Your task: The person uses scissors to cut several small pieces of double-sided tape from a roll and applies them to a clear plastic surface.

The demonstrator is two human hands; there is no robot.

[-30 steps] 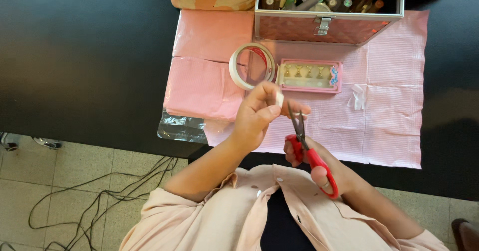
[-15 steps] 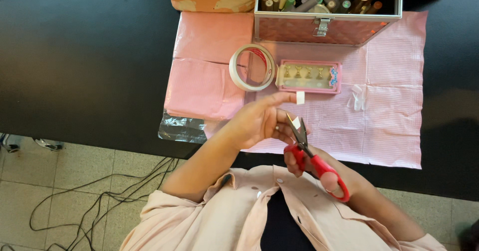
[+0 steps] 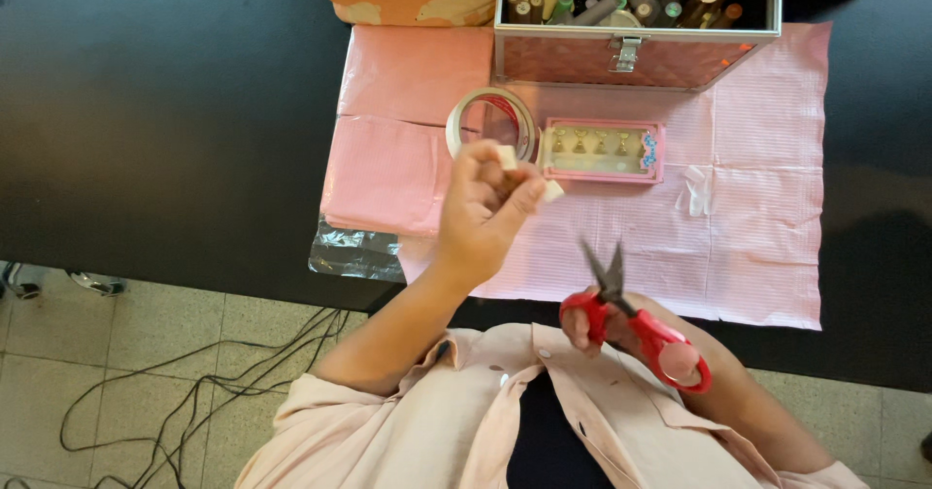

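A: What is in your hands, and how does it handle?

B: Your left hand (image 3: 482,215) is raised above the pink cloth mat (image 3: 767,198), fingers pinched shut on small white cut pieces of tape (image 3: 506,157). They look light, limp and sticky, so hold them by the edges.

A: And the other hand?

B: Your right hand (image 3: 602,326), near your chest, is closed through the handles of red-handled steel scissors (image 3: 636,319), blades nearly shut and pointing away. Beyond your left hand, the white tape roll (image 3: 464,120) lies beside a small pink rectangular tray (image 3: 602,151).
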